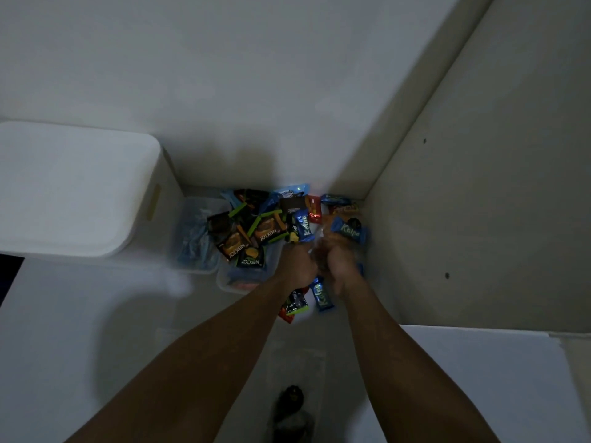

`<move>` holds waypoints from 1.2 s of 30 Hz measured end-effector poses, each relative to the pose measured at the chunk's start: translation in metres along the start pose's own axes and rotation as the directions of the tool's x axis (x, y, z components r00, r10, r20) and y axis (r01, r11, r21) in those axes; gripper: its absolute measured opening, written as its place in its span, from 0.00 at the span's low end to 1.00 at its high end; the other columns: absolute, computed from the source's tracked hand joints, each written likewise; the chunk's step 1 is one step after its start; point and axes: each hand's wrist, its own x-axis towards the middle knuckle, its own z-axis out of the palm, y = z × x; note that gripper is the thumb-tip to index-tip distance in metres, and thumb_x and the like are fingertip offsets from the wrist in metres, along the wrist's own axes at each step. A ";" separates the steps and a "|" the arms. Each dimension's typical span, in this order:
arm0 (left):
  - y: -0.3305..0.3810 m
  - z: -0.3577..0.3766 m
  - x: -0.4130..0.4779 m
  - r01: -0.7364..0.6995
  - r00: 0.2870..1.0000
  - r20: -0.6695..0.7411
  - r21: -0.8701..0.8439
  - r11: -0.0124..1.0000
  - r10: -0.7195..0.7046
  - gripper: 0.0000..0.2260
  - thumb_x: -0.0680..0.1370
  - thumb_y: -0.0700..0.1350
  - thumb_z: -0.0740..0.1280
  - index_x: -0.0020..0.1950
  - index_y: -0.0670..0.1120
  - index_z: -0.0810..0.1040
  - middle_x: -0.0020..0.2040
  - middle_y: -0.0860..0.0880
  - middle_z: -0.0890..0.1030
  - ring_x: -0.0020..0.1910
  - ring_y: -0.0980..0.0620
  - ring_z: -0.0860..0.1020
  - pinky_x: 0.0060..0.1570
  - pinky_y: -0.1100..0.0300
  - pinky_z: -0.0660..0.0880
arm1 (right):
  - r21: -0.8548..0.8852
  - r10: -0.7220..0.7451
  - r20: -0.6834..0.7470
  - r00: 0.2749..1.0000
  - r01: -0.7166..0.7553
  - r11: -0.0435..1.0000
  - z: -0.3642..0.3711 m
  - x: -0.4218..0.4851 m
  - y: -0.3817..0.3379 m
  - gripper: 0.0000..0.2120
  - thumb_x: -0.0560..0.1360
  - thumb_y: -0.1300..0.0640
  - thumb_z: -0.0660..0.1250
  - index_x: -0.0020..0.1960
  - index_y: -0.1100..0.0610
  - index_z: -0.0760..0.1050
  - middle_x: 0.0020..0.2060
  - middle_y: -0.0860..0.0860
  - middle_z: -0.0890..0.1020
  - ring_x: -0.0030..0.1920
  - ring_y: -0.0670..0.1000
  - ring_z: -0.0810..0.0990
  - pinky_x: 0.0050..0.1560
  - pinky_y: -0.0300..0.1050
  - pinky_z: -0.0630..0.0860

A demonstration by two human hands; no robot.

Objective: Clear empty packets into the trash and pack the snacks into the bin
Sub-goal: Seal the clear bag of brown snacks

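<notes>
A pile of snack packets [256,225] lies in the corner of a shelf, black-and-orange Nextar packs and blue Kalpa packs [302,227] among them. A clear plastic bin [228,282] sits under the near part of the pile. My left hand [295,265] and my right hand [339,263] meet at the pile's right side, fingers closed together around something crinkly and clear; blur hides what it is. One blue Kalpa pack [348,231] lies just beyond my right hand. Another blue pack [323,295] and a dark packet [295,303] lie below my wrists.
A large white lidded box [73,187] stands at the left. A second clear container [198,238] with blue packets sits beside it. Walls close the corner behind and to the right [463,219]. A dark object [291,410] lies below, between my forearms.
</notes>
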 end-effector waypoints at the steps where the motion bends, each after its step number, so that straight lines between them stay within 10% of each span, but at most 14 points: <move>1: -0.001 0.001 0.000 0.005 1.000 -0.012 -0.041 0.999 -0.006 0.12 0.78 0.38 0.60 0.53 0.35 0.82 0.49 0.36 0.83 0.48 0.38 0.81 0.50 0.44 0.79 | 0.004 -0.009 -0.006 1.000 0.009 1.000 0.000 0.001 0.001 0.09 0.79 0.62 0.62 0.42 0.58 0.79 0.34 0.54 0.82 0.34 0.51 0.79 0.32 0.41 0.76; 5: 0.005 -0.005 -0.007 0.022 0.986 -0.162 -0.113 0.993 -0.040 0.11 0.82 0.46 0.64 0.58 0.42 0.80 0.51 0.45 0.85 0.47 0.46 0.82 0.48 0.52 0.79 | -0.015 -0.054 0.007 0.999 0.054 0.998 0.000 -0.002 -0.001 0.10 0.77 0.59 0.62 0.50 0.62 0.80 0.46 0.66 0.82 0.45 0.57 0.78 0.45 0.51 0.74; 11: 0.019 -0.024 -0.023 -0.105 0.971 -0.225 -0.104 0.989 0.080 0.09 0.80 0.43 0.68 0.55 0.42 0.85 0.48 0.46 0.86 0.44 0.52 0.83 0.40 0.69 0.73 | -0.107 -0.147 -0.002 0.989 0.146 0.984 -0.004 -0.025 -0.012 0.10 0.81 0.56 0.64 0.55 0.61 0.81 0.46 0.58 0.85 0.45 0.56 0.82 0.49 0.50 0.80; 16: 0.034 -0.036 -0.049 -0.201 0.947 -0.291 -0.212 0.956 0.135 0.06 0.76 0.39 0.70 0.48 0.38 0.85 0.39 0.40 0.85 0.35 0.41 0.83 0.39 0.48 0.81 | -0.216 -0.230 0.000 0.973 0.224 0.950 -0.008 -0.055 -0.031 0.07 0.80 0.59 0.65 0.51 0.59 0.82 0.46 0.57 0.86 0.45 0.54 0.84 0.49 0.49 0.82; 27: 0.084 -0.062 -0.133 -0.236 0.906 -0.422 -0.457 0.858 0.025 0.07 0.75 0.42 0.70 0.38 0.43 0.82 0.34 0.43 0.84 0.33 0.40 0.82 0.34 0.46 0.82 | -0.362 -0.522 0.067 0.851 0.508 0.782 -0.010 -0.141 -0.062 0.14 0.79 0.64 0.62 0.35 0.60 0.76 0.32 0.58 0.78 0.34 0.54 0.78 0.33 0.44 0.76; 36: 0.110 -0.129 -0.199 -0.374 0.865 -0.473 -0.385 0.844 0.168 0.12 0.79 0.50 0.69 0.61 0.48 0.78 0.51 0.45 0.81 0.44 0.46 0.82 0.46 0.48 0.81 | -0.367 -0.589 0.349 0.729 0.685 0.630 0.011 -0.241 -0.103 0.07 0.80 0.60 0.66 0.46 0.59 0.81 0.37 0.55 0.83 0.36 0.53 0.84 0.44 0.58 0.81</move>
